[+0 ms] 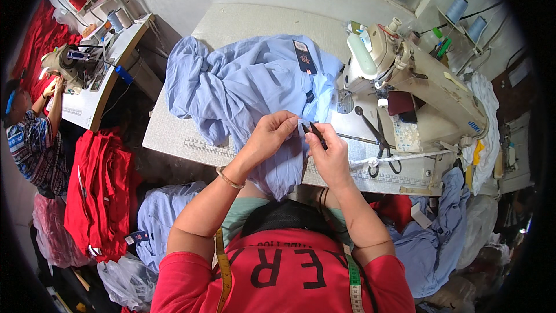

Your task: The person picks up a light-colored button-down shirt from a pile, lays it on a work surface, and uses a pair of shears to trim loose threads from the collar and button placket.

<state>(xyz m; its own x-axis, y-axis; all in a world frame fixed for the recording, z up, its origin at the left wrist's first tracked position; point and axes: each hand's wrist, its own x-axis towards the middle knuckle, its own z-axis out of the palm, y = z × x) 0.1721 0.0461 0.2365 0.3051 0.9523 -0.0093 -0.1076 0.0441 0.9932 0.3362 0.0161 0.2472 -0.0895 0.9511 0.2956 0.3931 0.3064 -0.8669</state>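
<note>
The shirt [231, 75] lay on the table [243, 20], left of the sewing machine [428, 87], its near part hanging over the near edge. Scissors [377, 134] lay to its right, crossed by a white cord [414, 156]. Red garments [99, 191] were heaped at near left; beyond them, a co-worker [37, 145] sat at another machine [69, 68]. The left hand [271, 134] pinched the shirt between thumb and finger; the right hand [328, 149] gripped black snips [316, 133] just beside that pinch. Both hands partly hid the cloth there. The shirt was pale blue, bunched and wrinkled, with a dark tag [302, 57] on its far right part.
</note>
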